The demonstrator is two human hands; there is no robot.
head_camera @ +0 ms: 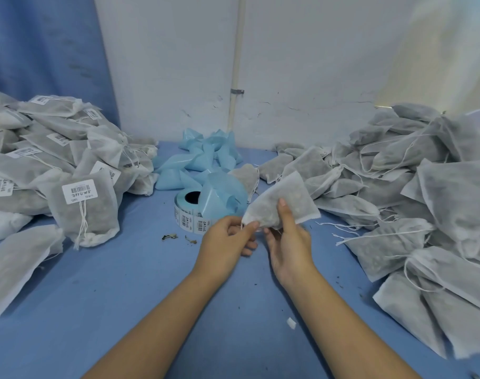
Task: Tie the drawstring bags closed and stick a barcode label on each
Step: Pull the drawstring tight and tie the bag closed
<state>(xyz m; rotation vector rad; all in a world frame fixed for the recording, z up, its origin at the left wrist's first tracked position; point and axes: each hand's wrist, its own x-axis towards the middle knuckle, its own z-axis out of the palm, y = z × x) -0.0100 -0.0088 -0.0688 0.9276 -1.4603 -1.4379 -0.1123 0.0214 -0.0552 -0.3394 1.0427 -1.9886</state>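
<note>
Brightness: even, soft, fairly bright, cool bluish cast.
Source: warm washed-out glow on the cracked white wall (315, 64) at the upper right of the frame.
Shadows: faint, blurred-edged, on the blue cloth tabletop (124, 283) beneath the 2 heaps of grey-white mesh drawstring bags (424, 214).
Distortion: wide-angle stretching at the lower corners.
Focus: soft throughout; fine detail smeared.

Two bare forearms (162, 318) show from the bottom edge up to the wrists, slim and smooth, with skin uncovered the whole way. The left hand (228, 237) and right hand (289, 239) are bare too, fingers slender. The right thumbnail (282, 202) is short, rounded and plain.
</note>
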